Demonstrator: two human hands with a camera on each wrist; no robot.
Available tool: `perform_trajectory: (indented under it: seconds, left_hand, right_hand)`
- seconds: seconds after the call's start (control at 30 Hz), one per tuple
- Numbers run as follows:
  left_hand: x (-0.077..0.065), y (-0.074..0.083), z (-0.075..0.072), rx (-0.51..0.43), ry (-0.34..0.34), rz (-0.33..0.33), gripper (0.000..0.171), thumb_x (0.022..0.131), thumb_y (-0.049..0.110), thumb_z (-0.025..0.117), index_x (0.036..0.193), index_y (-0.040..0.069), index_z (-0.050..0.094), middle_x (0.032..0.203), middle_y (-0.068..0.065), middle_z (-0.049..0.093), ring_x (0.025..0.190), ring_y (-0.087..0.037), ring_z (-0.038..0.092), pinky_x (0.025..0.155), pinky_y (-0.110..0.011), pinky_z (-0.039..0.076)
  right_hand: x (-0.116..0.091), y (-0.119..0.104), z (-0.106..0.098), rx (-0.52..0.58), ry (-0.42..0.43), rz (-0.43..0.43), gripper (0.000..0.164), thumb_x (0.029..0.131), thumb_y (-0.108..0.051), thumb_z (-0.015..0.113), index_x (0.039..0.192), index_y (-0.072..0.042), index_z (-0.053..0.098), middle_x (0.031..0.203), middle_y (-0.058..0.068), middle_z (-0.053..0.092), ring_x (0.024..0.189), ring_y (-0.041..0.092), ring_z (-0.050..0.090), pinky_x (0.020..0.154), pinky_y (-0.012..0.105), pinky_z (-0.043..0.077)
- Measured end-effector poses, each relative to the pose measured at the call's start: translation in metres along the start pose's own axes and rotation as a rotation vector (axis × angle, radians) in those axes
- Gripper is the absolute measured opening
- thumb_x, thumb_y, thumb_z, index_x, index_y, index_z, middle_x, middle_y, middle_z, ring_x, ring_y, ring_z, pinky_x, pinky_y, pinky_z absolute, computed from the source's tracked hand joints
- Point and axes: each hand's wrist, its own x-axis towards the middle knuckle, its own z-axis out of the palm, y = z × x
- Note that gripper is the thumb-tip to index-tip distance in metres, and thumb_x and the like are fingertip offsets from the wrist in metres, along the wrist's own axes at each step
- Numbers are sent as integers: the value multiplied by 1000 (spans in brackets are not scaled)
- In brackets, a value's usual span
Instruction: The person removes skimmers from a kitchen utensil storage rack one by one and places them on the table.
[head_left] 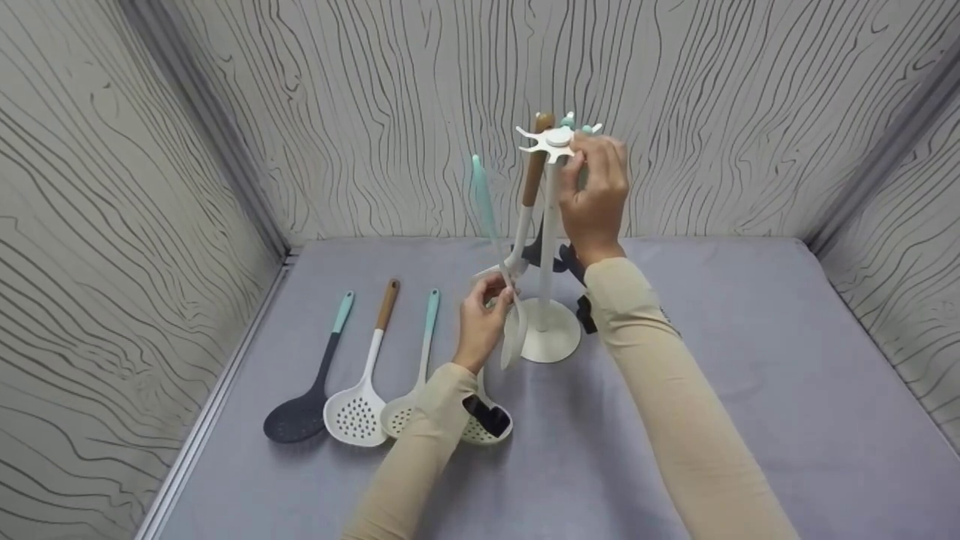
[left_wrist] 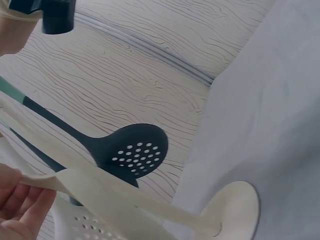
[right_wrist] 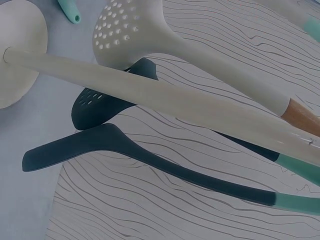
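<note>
My left hand (head_left: 482, 319) pinches a cream kitchen utensil (head_left: 514, 341) by its stem, just above the head. Its mint handle (head_left: 482, 195) points up, left of a white utensil stand (head_left: 550, 247). The head is seen nearly edge-on, so its kind cannot be told. At the top of the stand, my right hand (head_left: 598, 187) grips the white hook ring (head_left: 559, 139) with thumb and fingers. A white slotted utensil (right_wrist: 130, 30) with a brown handle hangs there. Behind the post hang a dark slotted utensil (left_wrist: 140, 150) and a dark turner (right_wrist: 105, 137), both with mint handles.
Left on the grey cloth lie a dark skimmer (head_left: 296, 416), a white skimmer (head_left: 356, 416) with a brown handle and a cream skimmer (head_left: 397, 412). Another perforated utensil (head_left: 480, 433) is partly hidden under my left wrist. The stand's round base (head_left: 551, 345) rests near the patterned back wall (head_left: 390, 112).
</note>
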Motion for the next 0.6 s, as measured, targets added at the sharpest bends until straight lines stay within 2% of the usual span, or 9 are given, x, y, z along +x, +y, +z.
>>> perform_trajectory:
  seconds: [0.2,0.4,0.6]
  left_hand:
    - [-16,-10,9,-29,-56,-62,26,96,5,55,118,-9,55,113,-25,63,108,-34,64,91,-32,59]
    - [-29,-18,16,-37,-101,-56,25,94,3,57,115,-10,55,110,-26,64,105,-35,65,90,-29,59]
    - [-35,-20,20,-69,-115,-52,27,94,2,57,117,-11,54,112,-27,62,105,-37,64,91,-32,59]
  right_hand:
    - [0,0,-1,-10,-16,13,20,92,-2,47,99,4,64,101,19,67,102,30,59,98,33,52]
    - [1,-1,-2,-18,-23,16,20,92,-2,47,99,3,64,102,18,68,102,29,59,98,33,52]
    - [1,-1,-2,-17,-24,13,19,92,-2,46,98,3,64,101,18,68,102,29,59,98,33,52]
